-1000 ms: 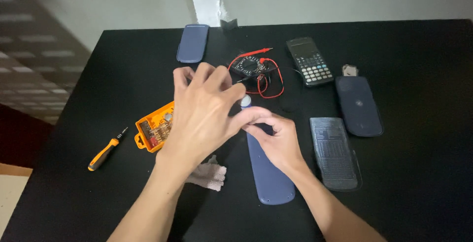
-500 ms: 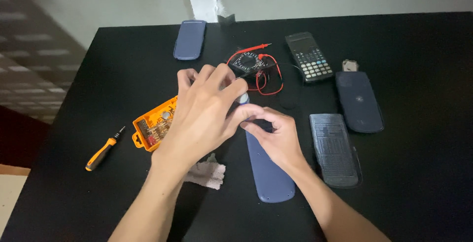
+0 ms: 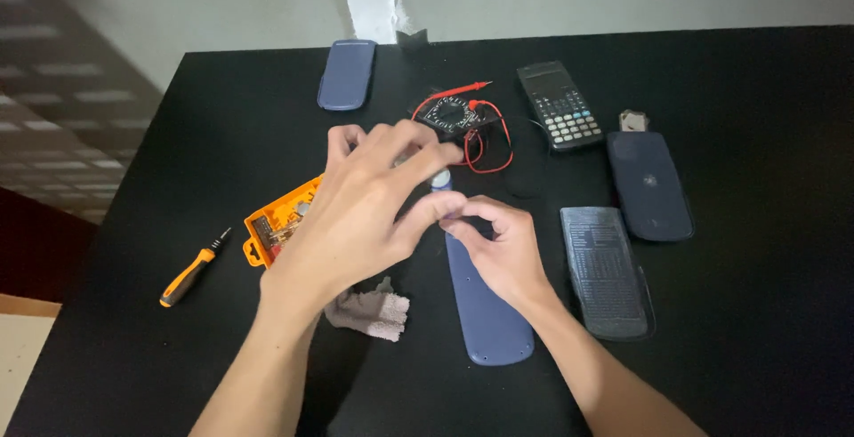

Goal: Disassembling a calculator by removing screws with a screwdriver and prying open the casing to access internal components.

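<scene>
**Two hands meet over a blue cover on a crowded black table**

The left hand [image 3: 365,215] and right hand [image 3: 503,246] come together above the top end of a long blue cover [image 3: 487,308] that lies flat near the middle of the table [image 3: 756,348]. The right thumb and forefinger are pinched nearly shut on something small and dark; it is too tiny to name. The left hand is spread, its thumb touching the right fingertips, and whether it grips anything cannot be told, since its palm faces away.

Around them the table is busy. An orange bit case [image 3: 271,224] sits just left of the left hand, partly covered by it. A screwdriver [image 3: 191,270] with an orange and black handle lies well to the left. A small pinkish cloth [image 3: 372,311] rests under the left wrist, beside the cover. Behind the hands is a multimeter [image 3: 449,115] with red leads, its near edge hidden by the left fingers. A black calculator [image 3: 559,106] lies to its right, then a dark blue case [image 3: 649,184] with a small metal piece at its top, and a grey back panel [image 3: 607,268] just right of the right hand. Another blue cover [image 3: 347,72] lies at the far edge.

The top of the long cover is hidden beneath both hands.
</scene>
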